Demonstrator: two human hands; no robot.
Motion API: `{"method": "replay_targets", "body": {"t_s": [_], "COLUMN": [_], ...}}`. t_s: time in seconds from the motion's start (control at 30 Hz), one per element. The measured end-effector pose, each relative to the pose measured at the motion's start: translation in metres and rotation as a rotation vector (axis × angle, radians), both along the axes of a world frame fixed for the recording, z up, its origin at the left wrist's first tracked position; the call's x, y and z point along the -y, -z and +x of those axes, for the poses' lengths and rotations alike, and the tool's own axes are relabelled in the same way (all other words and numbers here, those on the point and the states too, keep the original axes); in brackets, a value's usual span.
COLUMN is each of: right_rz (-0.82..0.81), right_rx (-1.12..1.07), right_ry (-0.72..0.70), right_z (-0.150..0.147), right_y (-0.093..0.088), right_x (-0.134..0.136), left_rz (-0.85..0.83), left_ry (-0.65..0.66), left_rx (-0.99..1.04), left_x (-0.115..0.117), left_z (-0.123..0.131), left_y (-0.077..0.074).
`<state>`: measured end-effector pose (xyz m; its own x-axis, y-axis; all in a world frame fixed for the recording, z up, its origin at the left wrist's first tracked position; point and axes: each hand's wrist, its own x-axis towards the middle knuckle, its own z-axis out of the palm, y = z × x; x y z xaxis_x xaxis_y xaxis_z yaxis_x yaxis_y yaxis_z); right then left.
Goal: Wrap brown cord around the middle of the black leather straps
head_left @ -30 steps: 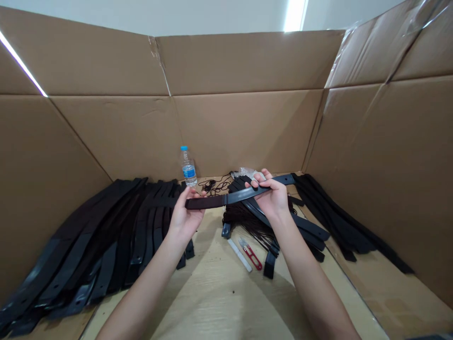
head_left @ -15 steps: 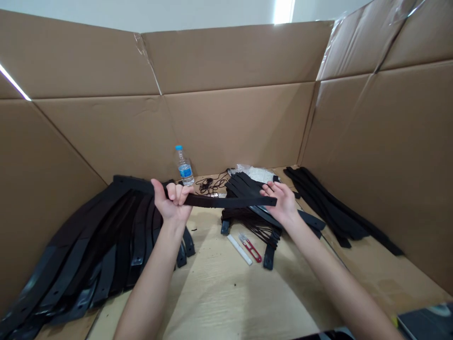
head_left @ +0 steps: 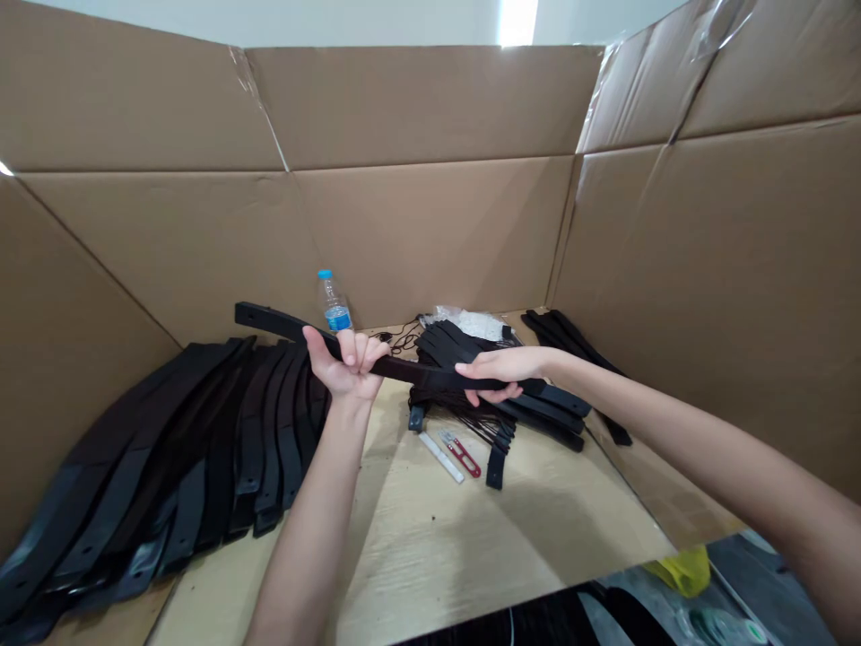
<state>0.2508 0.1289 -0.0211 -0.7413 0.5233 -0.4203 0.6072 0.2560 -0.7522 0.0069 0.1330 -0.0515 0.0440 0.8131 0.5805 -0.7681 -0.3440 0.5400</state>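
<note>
A long, slightly curved black strip [head_left: 427,374] with a hole near its far left end is held up above the table. My left hand [head_left: 348,366] has its fingers wrapped round the strip left of its middle, with the thumb on the near side. Further right, my right hand [head_left: 501,366] grips the strip from above, thumb and fingers on either side of it. Below the right hand lies a pile of black strips [head_left: 447,341] with thin dark cords [head_left: 464,422]. Nearer me are red-handled thread snips [head_left: 463,455] and a white stick-like tool [head_left: 441,458].
Many overlapping black strips [head_left: 188,449] cover the table's left side. A water bottle [head_left: 334,305] and a clear plastic bag [head_left: 464,320] stand by the back cardboard wall [head_left: 430,233]. More black strips [head_left: 571,336] lie along the right wall. Something yellow [head_left: 682,571] shows below the table edge.
My right hand has turned over and closed on the strip; before, it was open by the strip's right end. The strip now reaches well left of my left hand. The view has shifted slightly right.
</note>
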Motion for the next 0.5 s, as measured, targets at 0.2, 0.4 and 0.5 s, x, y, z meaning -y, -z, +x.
{"method": "replay_targets", "body": {"t_s": [0.2,0.4,0.5], "right_rz": [0.661,1.062,1.252], "right_rx": [0.050,0.189,0.300], "right_ry": [0.269,0.305,0.244], "right_z": [0.008,0.012,0.012], "right_y": [0.013,0.022,0.029], "right_x": [0.014,0.029,0.030], "left_rz": [-0.210,-0.423,-0.493], "left_ry": [0.152,0.472,0.676], "left_rx": [-0.299,-0.449,-0.633], "left_x": [0.008,0.009,0.018], "left_z": [-0.045,-0.114,-0.111], "left_y": [0.023,0.040,0.030]}}
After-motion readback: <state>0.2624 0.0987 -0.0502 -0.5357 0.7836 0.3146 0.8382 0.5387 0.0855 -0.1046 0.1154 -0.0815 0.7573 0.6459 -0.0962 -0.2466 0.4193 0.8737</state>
